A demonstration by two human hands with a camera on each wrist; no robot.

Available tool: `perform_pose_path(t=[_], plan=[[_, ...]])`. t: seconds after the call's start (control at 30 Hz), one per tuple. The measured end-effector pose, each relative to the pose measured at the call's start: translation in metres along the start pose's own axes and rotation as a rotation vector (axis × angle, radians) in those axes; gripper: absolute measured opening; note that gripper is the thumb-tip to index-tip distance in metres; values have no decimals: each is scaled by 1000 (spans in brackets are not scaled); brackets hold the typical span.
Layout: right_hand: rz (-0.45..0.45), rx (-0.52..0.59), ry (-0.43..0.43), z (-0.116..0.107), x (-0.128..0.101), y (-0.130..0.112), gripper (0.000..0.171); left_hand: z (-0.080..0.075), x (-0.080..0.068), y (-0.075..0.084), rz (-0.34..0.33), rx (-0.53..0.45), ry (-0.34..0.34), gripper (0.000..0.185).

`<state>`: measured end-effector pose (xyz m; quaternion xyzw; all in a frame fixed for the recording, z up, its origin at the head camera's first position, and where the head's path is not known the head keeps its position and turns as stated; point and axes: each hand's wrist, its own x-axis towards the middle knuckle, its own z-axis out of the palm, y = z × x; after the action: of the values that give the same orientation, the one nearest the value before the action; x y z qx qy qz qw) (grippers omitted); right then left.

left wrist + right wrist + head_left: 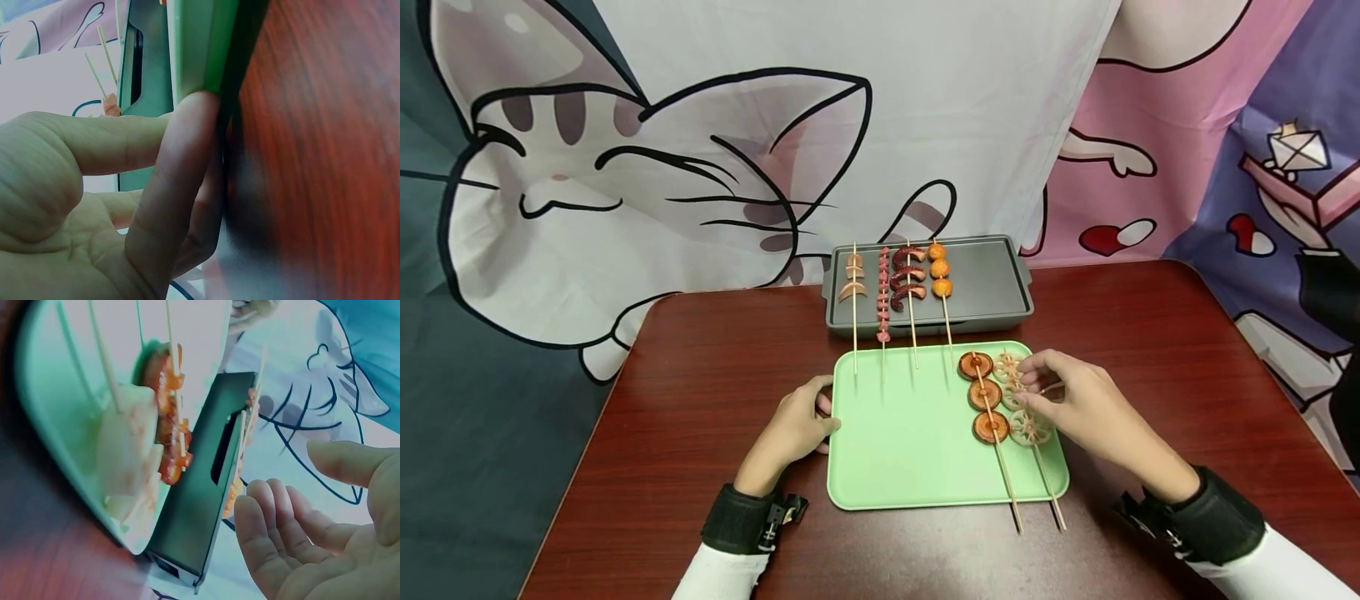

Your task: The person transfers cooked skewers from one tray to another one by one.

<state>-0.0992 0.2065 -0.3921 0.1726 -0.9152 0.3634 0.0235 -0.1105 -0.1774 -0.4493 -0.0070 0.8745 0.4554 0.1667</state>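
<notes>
My left hand (793, 421) is at the left side of the green tray (902, 450), its thumb and fingers closed on the rim; my right hand (1086, 404) is loose and holds nothing, its fingers relaxed and parted from the thumb, just over the right side of the same tray, near the skewer of pale holed slices (1028, 429); that skewer lies at the tray's right edge, and just left of it lies the skewer of brown round slices (985, 394), both with bare stick ends reaching out past the near rim; beyond the green tray stands the dark grey pan (985, 271), with four more skewers side by side on it: from the left, pale curved pieces (853, 290), a narrow pink strip (883, 296), dark red curled pieces (908, 277) and orange balls (942, 287), their sticks pointing toward me over the far rim of the green tray; everything stands on the reddish-brown table (700, 400), a printed cloth (715, 50) hangs behind it, and I wear a black band (1217, 521) on each wrist.
</notes>
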Motion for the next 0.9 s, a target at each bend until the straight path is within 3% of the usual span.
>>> perform_pose_path(t=[0.3,0.53,0.7,0.9], plan=[[44,107,10,4,23,1,22,1,0,1,-6,3,2,66],[175,251,-73,11,41,7,35,0,0,3,-3,7,3,64],[216,371,-133,17,53,10,43,0,0,4,-4,10,5,64],[291,599,-206,24,64,13,54,0,0,3,-7,11,2,65]])
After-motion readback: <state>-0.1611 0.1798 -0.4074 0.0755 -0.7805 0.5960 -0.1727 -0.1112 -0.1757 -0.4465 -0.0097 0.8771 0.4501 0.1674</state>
